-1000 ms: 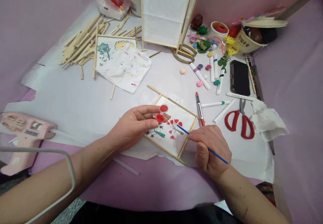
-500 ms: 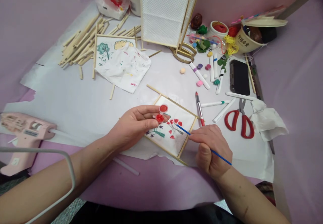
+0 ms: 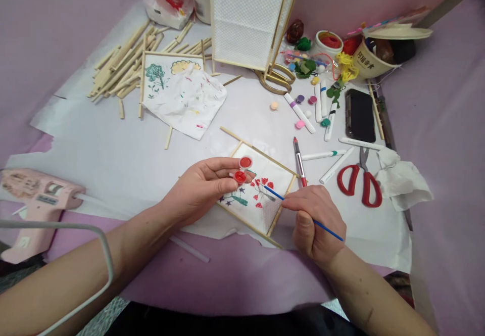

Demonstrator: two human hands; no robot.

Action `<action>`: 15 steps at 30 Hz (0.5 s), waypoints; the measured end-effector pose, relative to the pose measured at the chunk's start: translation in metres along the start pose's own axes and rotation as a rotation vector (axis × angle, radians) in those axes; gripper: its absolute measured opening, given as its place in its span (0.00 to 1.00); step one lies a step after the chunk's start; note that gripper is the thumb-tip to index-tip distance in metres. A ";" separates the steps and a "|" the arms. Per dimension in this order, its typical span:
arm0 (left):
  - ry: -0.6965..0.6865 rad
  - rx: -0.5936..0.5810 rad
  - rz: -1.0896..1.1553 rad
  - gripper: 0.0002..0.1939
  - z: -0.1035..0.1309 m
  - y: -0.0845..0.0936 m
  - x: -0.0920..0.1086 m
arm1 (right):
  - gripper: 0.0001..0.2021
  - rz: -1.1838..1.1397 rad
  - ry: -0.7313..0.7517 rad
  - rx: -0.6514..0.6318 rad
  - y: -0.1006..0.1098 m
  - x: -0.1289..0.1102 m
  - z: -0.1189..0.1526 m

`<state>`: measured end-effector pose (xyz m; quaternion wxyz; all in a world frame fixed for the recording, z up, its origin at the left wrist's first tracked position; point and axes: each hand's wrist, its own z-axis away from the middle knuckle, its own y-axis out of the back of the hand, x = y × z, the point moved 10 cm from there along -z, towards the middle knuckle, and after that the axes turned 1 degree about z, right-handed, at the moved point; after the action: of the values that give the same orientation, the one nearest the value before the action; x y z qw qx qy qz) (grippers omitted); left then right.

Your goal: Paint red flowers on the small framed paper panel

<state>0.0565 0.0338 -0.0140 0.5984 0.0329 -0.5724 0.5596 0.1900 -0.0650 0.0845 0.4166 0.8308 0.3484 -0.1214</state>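
Between thumb and fingers, my left hand (image 3: 202, 187) holds a small open paint pot (image 3: 240, 177) with red paint, its lid (image 3: 246, 162) flipped up. My right hand (image 3: 320, 225) grips a thin blue paintbrush (image 3: 326, 231), whose tip is over the panel near the red flowers. Beneath both hands lies a white panel (image 3: 273, 212) framed with thin wooden sticks. It bears red flowers (image 3: 264, 182), dark stars and a green shape. My left hand covers part of its left side.
Red-handled scissors (image 3: 366, 187), markers (image 3: 299, 113) and a black phone (image 3: 359, 115) lie to the right. A pink glue gun (image 3: 41, 209) is at left. Wooden sticks (image 3: 121, 65), a painted panel (image 3: 155, 81) and a tall white framed structure (image 3: 246, 22) stand or lie further back.
My right hand has shifted very slightly left and up, and the rear end of the brush has moved with it. My left hand and the paint pot look unmoved.
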 end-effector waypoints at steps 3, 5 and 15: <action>0.001 0.008 -0.003 0.15 0.001 0.001 0.000 | 0.11 -0.001 0.004 0.002 0.001 -0.001 0.000; 0.005 0.009 -0.005 0.15 0.001 0.001 0.000 | 0.11 0.002 0.005 0.002 0.001 -0.001 0.000; 0.011 0.029 -0.008 0.15 0.001 0.002 0.000 | 0.11 -0.010 0.038 0.083 0.016 -0.001 0.007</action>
<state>0.0548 0.0337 -0.0151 0.6033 0.0405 -0.5607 0.5657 0.2001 -0.0774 0.0903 0.3746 0.8478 0.3550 -0.1220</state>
